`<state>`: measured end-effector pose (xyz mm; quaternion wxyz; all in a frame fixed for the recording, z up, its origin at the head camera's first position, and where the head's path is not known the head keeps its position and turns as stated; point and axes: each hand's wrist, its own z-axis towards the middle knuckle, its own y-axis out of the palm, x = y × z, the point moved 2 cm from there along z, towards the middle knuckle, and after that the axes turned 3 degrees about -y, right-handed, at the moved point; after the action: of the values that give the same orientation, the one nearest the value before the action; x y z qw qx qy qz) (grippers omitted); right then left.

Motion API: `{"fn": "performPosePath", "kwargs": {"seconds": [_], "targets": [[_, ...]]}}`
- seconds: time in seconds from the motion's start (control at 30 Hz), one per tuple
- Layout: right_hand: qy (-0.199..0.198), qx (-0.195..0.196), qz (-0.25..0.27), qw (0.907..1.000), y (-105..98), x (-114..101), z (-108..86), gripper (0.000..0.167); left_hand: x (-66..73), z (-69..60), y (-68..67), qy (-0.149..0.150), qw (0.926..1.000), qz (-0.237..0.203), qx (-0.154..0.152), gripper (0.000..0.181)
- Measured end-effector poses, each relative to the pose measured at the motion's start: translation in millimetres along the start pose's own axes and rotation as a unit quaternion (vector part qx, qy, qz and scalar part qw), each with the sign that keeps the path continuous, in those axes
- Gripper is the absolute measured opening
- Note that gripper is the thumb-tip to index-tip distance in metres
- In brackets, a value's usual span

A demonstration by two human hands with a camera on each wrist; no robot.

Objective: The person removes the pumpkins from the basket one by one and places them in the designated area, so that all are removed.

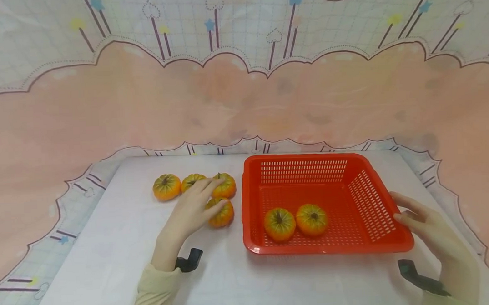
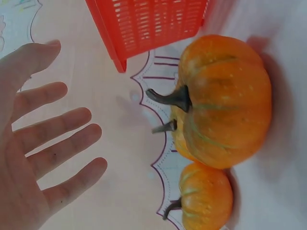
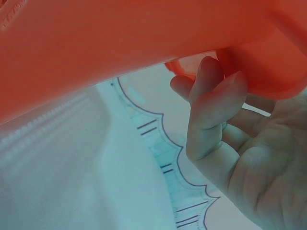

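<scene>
My left hand (image 1: 193,207) hovers over a cluster of small orange pumpkins, fingers spread and holding nothing. A front pumpkin (image 1: 222,215) lies partly under that hand; behind it are another pumpkin (image 1: 226,187) and a partly hidden one (image 1: 191,181). At the far left of the group sits one more pumpkin (image 1: 167,187). In the left wrist view, the nearest pumpkin (image 2: 228,105) stands apart from the fingers. My right hand (image 1: 425,224) holds the right rim of a red plastic basket (image 1: 314,248), fingers bent at its edge. Two pumpkins (image 1: 279,224) rest inside the basket, near its front left.
The basket stands on a white tabletop (image 1: 105,249), right of the loose pumpkins. A patterned cloth backdrop (image 1: 226,103) rises behind the table and down both sides. Dark bands with a protruding piece (image 1: 189,260) are worn on the wrists.
</scene>
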<state>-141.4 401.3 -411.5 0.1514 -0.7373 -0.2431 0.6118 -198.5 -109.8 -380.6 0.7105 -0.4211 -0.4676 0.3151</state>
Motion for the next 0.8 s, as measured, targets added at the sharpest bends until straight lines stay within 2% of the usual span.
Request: {"fn": "performPosePath", "kwargs": {"seconds": [0.17, 0.47, 0.8], "targets": [[0.000, 0.003, 0.000, 1.0000, 1, -1, 0.9, 0.067, 9.2, 7.2, -3.0, 0.018, 0.9998, 0.012, -0.001, 0.054], [0.007, 0.002, 0.009, 0.9999, 2, 1, 0.7, 0.068, 29.7, 21.4, -7.4, 0.084, 0.9957, 0.036, 0.013, 0.049], [-0.008, 0.005, 0.009, 0.9999, -1, 2, 0.3, 0.065, 57.3, 38.2, -9.2, 0.135, 0.9894, 0.052, 0.003, 0.051]]}}
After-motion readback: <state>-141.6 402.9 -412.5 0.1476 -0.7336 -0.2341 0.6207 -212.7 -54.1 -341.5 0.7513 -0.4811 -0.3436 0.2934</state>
